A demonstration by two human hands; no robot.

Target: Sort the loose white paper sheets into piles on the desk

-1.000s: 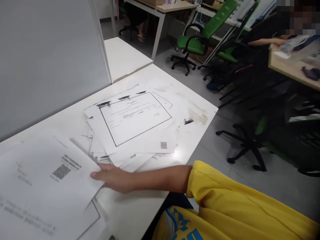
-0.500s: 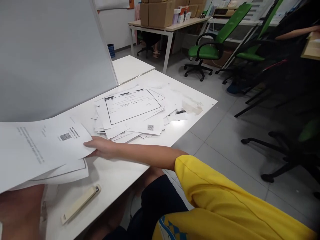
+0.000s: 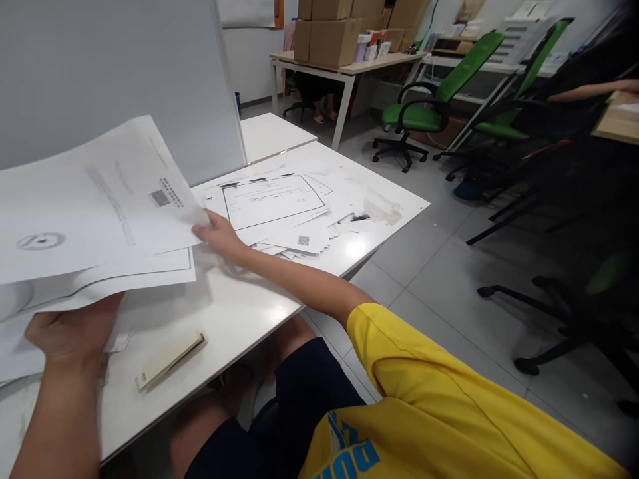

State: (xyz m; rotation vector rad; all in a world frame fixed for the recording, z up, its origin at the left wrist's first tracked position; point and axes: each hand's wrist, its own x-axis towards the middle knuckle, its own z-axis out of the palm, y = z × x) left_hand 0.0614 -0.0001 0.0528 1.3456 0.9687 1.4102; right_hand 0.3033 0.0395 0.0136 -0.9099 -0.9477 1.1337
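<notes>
A sheaf of printed sheets (image 3: 94, 206) hangs lifted above the white desk (image 3: 239, 313). My left hand (image 3: 72, 329) grips its lower edge from beneath, fingers closed on the paper. My right hand (image 3: 219, 233) pinches the right edge of the top sheet, which carries a QR code. Behind my right hand lies a loose pile of printed papers (image 3: 279, 206), the top one with a black frame. A cream stapler (image 3: 172, 359) lies flat on the desk below the lifted sheets.
A grey partition panel (image 3: 124, 73) stands along the desk's left. Green office chairs (image 3: 429, 93) and black chair bases stand on the tiled floor to the right. Cardboard boxes (image 3: 329, 30) sit on a far table. Another person's arm (image 3: 589, 90) shows at far right.
The sheaf has risen off the desk and tilted up. My left hand has come into view under it. My right hand moved up and back with the sheet's edge.
</notes>
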